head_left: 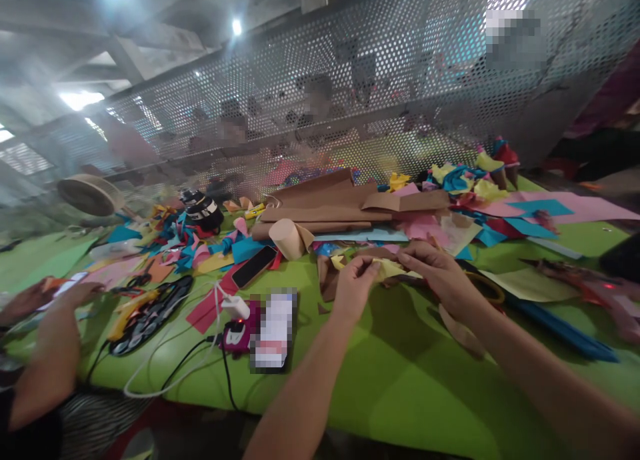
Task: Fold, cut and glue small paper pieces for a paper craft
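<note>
Left hand [353, 285] and right hand [437, 273] pinching yellow paper [393, 270], purple adapter [245, 328] near front edge of surface [400, 393], mark [235, 339] resembling "B"

a small piece of pale yellow paper [393, 269] is stretching between the left hand [356, 281] and the right hand [436, 272], and fingers of both are pinching it. it is looking thin, creased and crumpled, its edges running unevenly. its middle is showing in the gap between the fingertips and lying roughly level from side to side, while its ends are hiding behind the fingers. a yellow tip [339, 263] is poking out left of the left hand; whether it is belonging to the same piece is staying unclear. dark brown paper [327, 280] is lying bent on the green tabletop [400, 393], just beside the left hand.
</note>
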Action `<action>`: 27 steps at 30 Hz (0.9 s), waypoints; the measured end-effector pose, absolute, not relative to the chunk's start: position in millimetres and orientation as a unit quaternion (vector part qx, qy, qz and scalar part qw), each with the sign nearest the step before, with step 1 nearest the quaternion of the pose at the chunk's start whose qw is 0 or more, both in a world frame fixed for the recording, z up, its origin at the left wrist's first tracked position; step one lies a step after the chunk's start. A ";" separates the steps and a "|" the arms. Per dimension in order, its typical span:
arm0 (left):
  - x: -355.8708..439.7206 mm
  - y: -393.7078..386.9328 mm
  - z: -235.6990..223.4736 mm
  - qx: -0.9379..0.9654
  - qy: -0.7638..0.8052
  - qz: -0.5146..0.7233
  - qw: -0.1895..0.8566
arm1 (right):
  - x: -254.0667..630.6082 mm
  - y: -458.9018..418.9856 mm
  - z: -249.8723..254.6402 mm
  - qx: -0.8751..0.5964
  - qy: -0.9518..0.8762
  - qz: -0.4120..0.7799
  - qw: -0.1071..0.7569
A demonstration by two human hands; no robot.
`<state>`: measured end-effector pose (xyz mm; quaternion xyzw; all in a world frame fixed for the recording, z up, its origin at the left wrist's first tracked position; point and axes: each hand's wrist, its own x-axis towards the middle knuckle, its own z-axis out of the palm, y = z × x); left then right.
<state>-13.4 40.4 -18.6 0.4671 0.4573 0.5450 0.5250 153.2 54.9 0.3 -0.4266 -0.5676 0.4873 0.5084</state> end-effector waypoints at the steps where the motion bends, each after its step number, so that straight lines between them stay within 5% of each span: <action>1: -13.3 40.5 -18.1 0.460 0.454 0.549 0.530 | 153.6 55.7 -0.4 -0.421 -0.569 0.500 0.499; 15: -8.6 41.1 -13.5 0.258 0.420 0.562 0.664 | 147.6 54.2 -12.7 -0.375 -0.582 0.525 0.496; 27: -15.1 38.1 -5.4 0.429 0.413 0.528 0.605 | 148.4 49.7 -3.9 -0.412 -0.510 0.535 0.532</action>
